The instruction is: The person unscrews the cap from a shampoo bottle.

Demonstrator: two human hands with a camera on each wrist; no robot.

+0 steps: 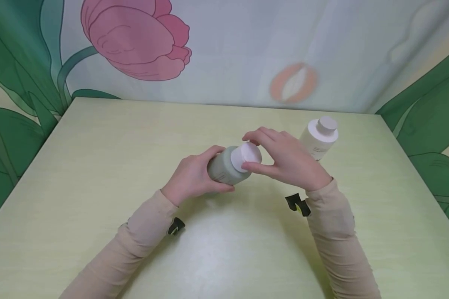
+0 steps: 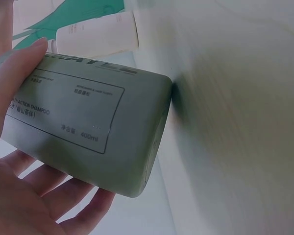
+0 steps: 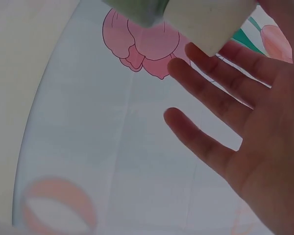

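Note:
A green shampoo bottle (image 1: 222, 168) is tilted above the table, its white cap (image 1: 250, 154) pointing up and right. My left hand (image 1: 192, 174) grips the bottle's body, thumb on one side and fingers on the other. In the left wrist view, the bottle's printed label shows "SHAMPOO" and 400ml. My right hand (image 1: 289, 160) is at the cap with thumb and index finger around it. Its other fingers spread away from the cap in the right wrist view. Behind the right hand stands a white bottle (image 1: 319, 135) with a white cap, its lower part partly covered.
The pale yellow-green table (image 1: 97, 187) spreads under both arms. A curtain printed with a pink flower (image 1: 134, 39) and green leaves hangs along the table's back edge. Small black devices (image 1: 297, 204) are strapped at the sleeved wrists.

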